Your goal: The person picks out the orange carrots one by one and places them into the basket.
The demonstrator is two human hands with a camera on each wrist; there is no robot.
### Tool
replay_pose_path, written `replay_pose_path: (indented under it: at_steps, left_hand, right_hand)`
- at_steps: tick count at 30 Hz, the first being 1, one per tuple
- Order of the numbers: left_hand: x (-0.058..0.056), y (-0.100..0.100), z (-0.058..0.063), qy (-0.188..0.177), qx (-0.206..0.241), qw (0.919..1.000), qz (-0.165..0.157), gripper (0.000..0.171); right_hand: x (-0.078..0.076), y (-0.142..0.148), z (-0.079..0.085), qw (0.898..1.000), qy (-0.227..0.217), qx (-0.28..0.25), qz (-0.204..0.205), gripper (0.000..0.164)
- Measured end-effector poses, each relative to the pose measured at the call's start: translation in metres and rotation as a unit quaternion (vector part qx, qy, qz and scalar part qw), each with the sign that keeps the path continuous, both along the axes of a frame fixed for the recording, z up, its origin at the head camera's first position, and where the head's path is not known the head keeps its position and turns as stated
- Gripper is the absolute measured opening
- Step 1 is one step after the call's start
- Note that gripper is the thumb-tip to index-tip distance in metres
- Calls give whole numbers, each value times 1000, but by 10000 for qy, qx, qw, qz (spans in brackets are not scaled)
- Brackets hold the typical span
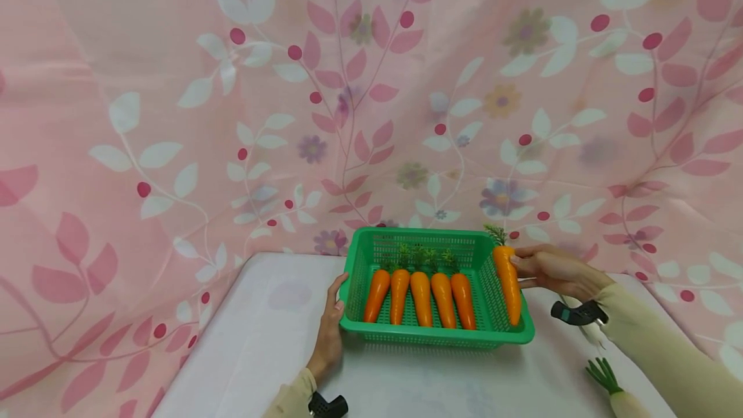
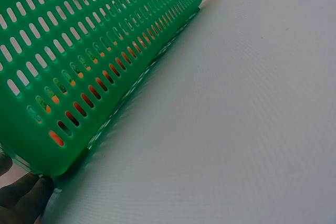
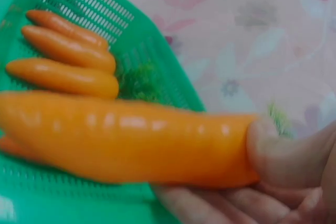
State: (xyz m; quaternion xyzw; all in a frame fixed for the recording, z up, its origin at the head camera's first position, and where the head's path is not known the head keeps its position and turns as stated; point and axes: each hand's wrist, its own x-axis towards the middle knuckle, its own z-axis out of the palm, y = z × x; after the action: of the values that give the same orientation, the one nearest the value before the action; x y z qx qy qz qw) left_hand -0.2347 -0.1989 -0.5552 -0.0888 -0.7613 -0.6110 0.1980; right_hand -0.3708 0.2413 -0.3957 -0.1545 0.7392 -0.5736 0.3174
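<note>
My right hand [image 1: 554, 269] pinches an orange carrot [image 1: 507, 282] near its leafy top, thumb on the near side and fingers behind. The carrot hangs tip-down over the right end of a green plastic basket [image 1: 429, 334]; in the right wrist view the carrot [image 3: 126, 140] fills the middle, slightly blurred. Several more carrots [image 1: 420, 298] lie side by side in the basket, green tops toward the back. At the basket's left end, my left hand [image 1: 329, 328] holds the side by the rim, and its fingers [image 2: 26, 198] show at the corner in the left wrist view.
A white radish [image 1: 624, 398] with green stalks lies at the table's front right, partly cut off by the frame. Another pale root [image 1: 592, 334] is partly hidden beneath the right wrist. The white table [image 1: 255, 328] backs onto a pink floral curtain [image 1: 348, 115].
</note>
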Motion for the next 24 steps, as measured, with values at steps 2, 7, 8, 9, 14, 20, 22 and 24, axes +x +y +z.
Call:
replay_pose_path:
  at_steps: [2,7,8,9,14,20,22,24]
  left_hand:
    - [0,0,1,-9,6,10000,10,56]
    - [1,1,1,29,11,10000,24,56]
    - [1,1,1,42,14,10000,26,56]
    - [1,1,1,54,18,10000,23,56]
    - [2,1,2,15,61,10000,15,56]
    - [2,1,2,-1,60,10000,-1,56]
    - [1,1,2,11,64,10000,-2,56]
    - [1,1,2,-5,95,10000,-14,56]
  right_hand:
    - [0,-6,1,9999,-6,40,-127,62]
    - [3,-21,2,9989,139,274,-341,58]
    - [4,-24,2,9987,190,327,-351,58]
    - [5,-27,1,9983,248,385,-366,58]
    - [5,-42,-5,9976,427,462,-300,62]
    - [5,-58,-6,9924,740,953,-260,63]
    - [6,-64,-6,9876,936,1222,-301,60]
    - [5,-70,-8,9832,1053,1446,-354,55]
